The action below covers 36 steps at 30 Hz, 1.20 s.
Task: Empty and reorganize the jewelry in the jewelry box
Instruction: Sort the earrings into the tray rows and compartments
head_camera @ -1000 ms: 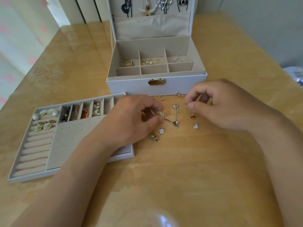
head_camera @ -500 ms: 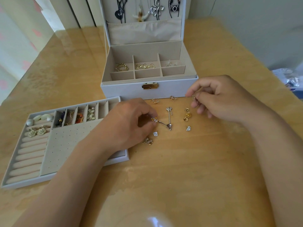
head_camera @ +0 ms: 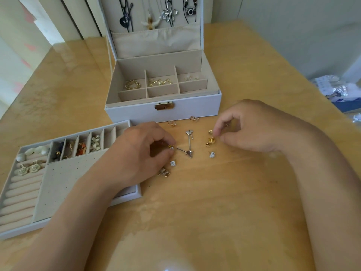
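Lowered from near the box front, the right hand (head_camera: 252, 130) now curls its forefinger and thumb close together just beside the knobbly gold studs (head_camera: 210, 141); whether they pinch anything cannot be told. The left hand (head_camera: 136, 153) stays put, thumb and forefinger pinching a tiny pearl stud (head_camera: 171, 147) in a gold setting. Between the hands, on the glossy wooden table (head_camera: 195, 202), lie two long-stemmed silver earrings (head_camera: 189, 141). To the left sits the velvety beige tray (head_camera: 64, 180) — a perforated panel, padded ring rolls, narrow slots. Beyond stands the open grey jewelry box (head_camera: 185, 112) with a brass clasp (head_camera: 164, 106), twisted gold rings (head_camera: 132, 84) in its back left cell, and pendant necklaces (head_camera: 169, 14) hanging in the lid.
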Motion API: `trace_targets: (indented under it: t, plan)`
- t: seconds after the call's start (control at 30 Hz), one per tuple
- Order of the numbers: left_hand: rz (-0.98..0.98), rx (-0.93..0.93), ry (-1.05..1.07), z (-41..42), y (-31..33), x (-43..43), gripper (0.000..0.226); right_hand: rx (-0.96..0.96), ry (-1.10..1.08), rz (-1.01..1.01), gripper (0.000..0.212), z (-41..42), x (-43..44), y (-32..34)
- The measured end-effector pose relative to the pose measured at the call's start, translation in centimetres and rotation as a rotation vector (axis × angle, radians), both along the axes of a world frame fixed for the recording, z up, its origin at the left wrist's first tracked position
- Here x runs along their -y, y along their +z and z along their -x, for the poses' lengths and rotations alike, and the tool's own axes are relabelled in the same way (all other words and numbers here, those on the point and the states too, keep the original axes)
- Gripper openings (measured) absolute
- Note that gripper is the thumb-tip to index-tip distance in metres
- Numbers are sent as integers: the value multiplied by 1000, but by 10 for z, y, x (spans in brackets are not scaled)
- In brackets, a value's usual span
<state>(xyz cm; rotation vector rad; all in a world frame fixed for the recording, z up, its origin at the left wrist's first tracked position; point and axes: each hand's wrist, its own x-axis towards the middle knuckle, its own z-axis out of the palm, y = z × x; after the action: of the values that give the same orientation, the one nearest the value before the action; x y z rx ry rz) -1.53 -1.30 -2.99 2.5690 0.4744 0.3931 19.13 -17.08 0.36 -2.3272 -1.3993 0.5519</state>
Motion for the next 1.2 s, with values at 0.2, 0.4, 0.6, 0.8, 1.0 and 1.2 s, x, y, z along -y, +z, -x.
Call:
trace_targets:
  t: [0.2,0.4,0.6,0.8,1.0,1.2]
  plan:
    - [88,50,59,0,2,3,13,62,66,-27,14,6,-3,-3]
    - [121,84,61,0,2,4,12,110,80,-60,10,8,-7,-11]
    - [238,182,73,2,4,1,15,-400,-18,-365,9,14,-8,0]
    - [533,349,3,9,24,3,14,-880,134,-528,17,40,-15,12]
    - [496,420,-38,50,50,-3,13,-857,275,-530,19,72,-30,30]
    - [458,458,131,117,47,-9,15,-773,377,-439,20,126,-57,36]
